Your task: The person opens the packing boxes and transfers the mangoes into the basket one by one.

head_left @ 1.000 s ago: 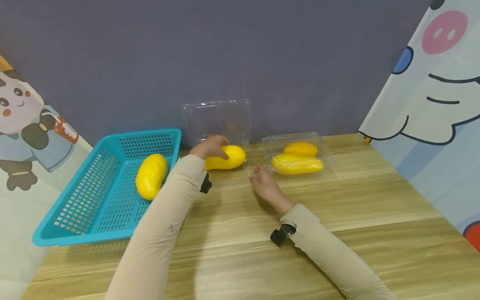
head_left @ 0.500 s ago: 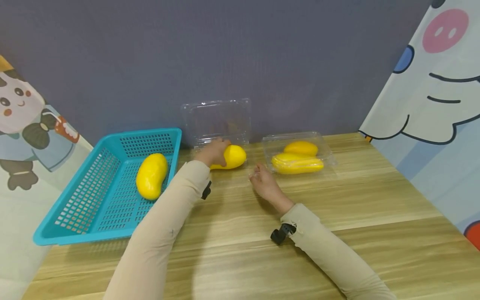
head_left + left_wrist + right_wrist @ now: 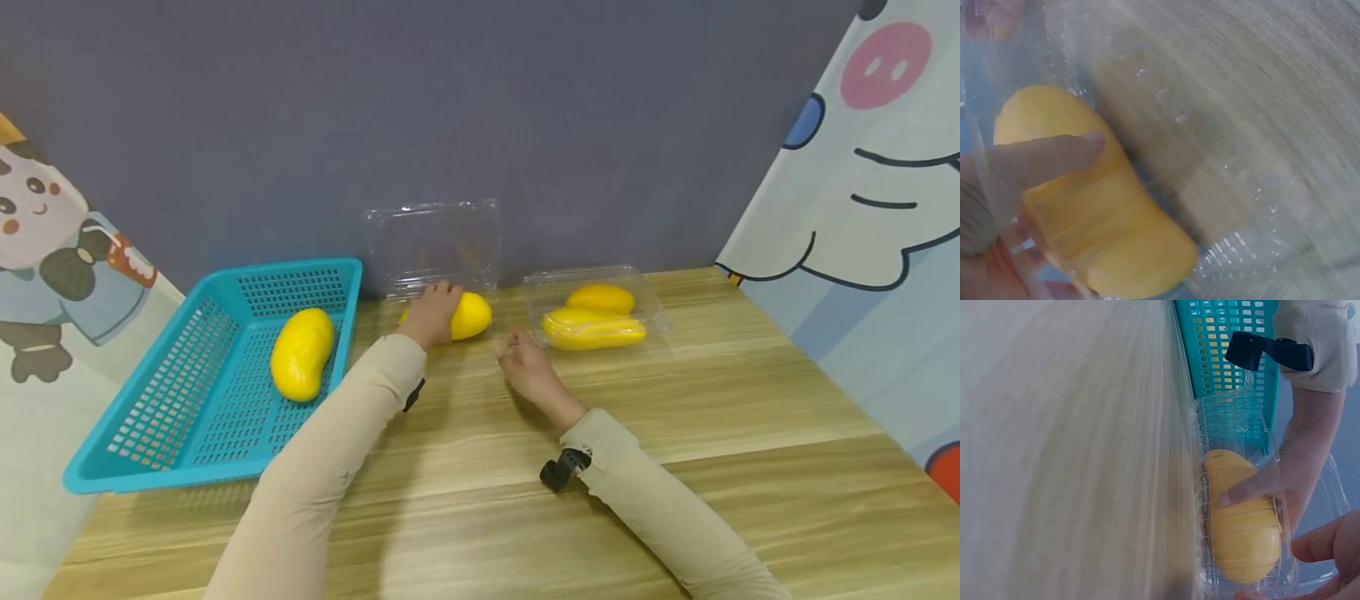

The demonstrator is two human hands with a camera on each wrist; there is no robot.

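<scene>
While the brown wood-grain desk (image 3: 480,500) spreads beneath, a turquoise plastic basket (image 3: 150,478) stands left of the left hand (image 3: 432,315). Under that hand sits an open clear plastic box (image 3: 1225,412), raised lid (image 3: 435,237) behind (not blocking), its edge pinched by the right hand (image 3: 529,368); right of that lies another clear plastic box (image 3: 542,293). The left hand, nearer, grips the oblong yellow mango (image 3: 472,317) inside the open box, long axis side to side.

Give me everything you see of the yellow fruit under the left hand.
The yellow fruit is smooth, elongated, slightly curved, round-ended, possibly plastic. It lies crosswise inside the open clear box, gripped by the left hand, thumb across its near side. Whether it touches the box floor is unclear.
</scene>
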